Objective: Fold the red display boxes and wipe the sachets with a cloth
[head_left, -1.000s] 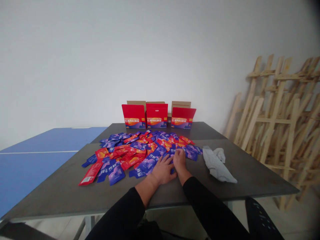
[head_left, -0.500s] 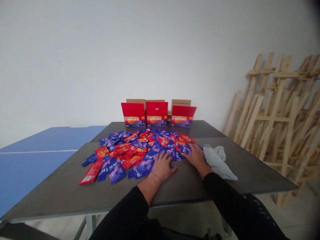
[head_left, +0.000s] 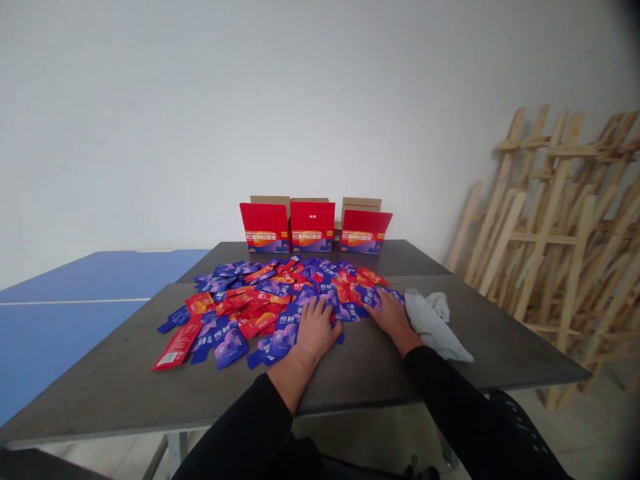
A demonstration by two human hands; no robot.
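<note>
A wide heap of blue-purple and red sachets (head_left: pixel 260 308) lies spread over the dark table. My left hand (head_left: pixel 316 327) rests palm down on the heap's near edge, fingers apart and on top of blue sachets. One blue sachet (head_left: pixel 286 328) lies just left of those fingers. At the heap's right edge, my right hand (head_left: pixel 389 313) lies palm down with fingers stretched over a blue sachet (head_left: pixel 369 295). Its fingertips touch that sachet without visibly gripping it. What lies beneath both palms is hidden.
Three open red cartons (head_left: pixel 313 237) stand at the back of the table (head_left: pixel 360 373). Right of my right hand lies a crumpled whitish plastic bag (head_left: pixel 436 328). A blue table (head_left: pixel 90 287) is on the left; wooden easels (head_left: pixel 555 233) lean against the wall.
My left hand has shifted slightly left and forward over the sachets, and blue sachets under it have moved a little. My right hand has stayed nearly in place.
</note>
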